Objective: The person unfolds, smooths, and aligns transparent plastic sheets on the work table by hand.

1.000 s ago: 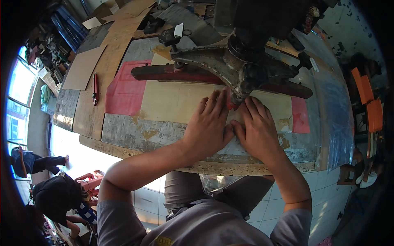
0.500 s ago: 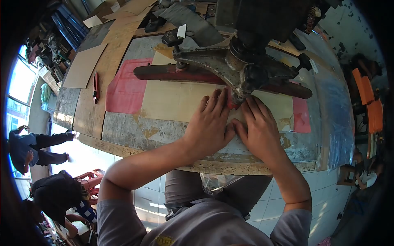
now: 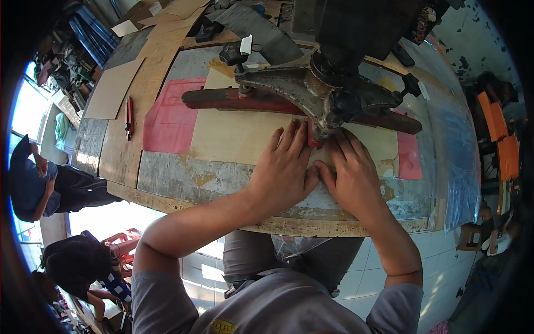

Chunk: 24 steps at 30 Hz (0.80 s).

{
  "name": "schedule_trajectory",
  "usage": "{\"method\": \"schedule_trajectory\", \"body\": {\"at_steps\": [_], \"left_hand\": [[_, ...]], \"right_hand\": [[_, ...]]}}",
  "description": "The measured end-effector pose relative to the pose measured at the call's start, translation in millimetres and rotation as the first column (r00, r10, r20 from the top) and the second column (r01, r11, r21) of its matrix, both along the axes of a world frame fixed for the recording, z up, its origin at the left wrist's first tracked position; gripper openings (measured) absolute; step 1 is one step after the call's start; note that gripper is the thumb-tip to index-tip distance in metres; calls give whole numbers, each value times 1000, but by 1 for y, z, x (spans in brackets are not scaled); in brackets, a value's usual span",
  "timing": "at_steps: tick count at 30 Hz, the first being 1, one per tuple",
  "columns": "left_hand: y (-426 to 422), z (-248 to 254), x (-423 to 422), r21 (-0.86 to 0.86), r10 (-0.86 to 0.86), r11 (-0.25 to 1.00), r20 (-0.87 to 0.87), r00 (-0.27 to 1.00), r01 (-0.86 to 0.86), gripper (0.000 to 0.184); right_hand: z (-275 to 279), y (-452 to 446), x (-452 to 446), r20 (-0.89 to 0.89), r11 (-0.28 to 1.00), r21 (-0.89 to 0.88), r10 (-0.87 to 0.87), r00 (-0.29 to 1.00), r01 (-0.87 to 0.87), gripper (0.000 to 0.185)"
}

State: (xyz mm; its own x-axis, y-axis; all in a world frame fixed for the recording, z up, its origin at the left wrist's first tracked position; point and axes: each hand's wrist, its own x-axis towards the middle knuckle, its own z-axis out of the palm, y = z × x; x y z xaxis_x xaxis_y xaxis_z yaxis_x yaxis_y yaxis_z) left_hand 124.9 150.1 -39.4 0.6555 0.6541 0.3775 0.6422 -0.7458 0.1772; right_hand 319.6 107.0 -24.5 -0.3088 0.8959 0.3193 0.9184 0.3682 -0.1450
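My left hand [image 3: 285, 161] lies flat, fingers spread a little, on a pale yellow sheet [image 3: 225, 136] on the worktable. Close to its right, my right hand [image 3: 351, 170] rests with fingers stretched out, its thumb near the left thumb. Above the fingertips stands a dark metal machine head [image 3: 303, 78] with a red tip between the hands. Its long dark red bar [image 3: 222, 99] crosses over the sheet. Pink material [image 3: 169, 119] shows at the sheet's left end, and another pink piece [image 3: 409, 156] at its right end. Neither hand holds anything.
A red cutter [image 3: 129, 118] lies on the wooden board at left, near a brown cardboard sheet [image 3: 114, 89]. Clear plastic [image 3: 461, 172] hangs over the right edge. One person [image 3: 36, 181] stands at far left, and another [image 3: 78, 261] is bent over at lower left.
The standing person at far left has moved closer to the table. My hands have stayed in almost the same place on the sheet.
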Motion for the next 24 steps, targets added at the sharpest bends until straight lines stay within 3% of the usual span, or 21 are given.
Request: {"method": "schedule_trajectory", "body": {"at_steps": [24], "left_hand": [[-5,-5,1,-107,29,994,-6,1000,-29,64]], "right_hand": [[-1,0,-2,-6,1000,-5,-5,1000,5,56]]}}
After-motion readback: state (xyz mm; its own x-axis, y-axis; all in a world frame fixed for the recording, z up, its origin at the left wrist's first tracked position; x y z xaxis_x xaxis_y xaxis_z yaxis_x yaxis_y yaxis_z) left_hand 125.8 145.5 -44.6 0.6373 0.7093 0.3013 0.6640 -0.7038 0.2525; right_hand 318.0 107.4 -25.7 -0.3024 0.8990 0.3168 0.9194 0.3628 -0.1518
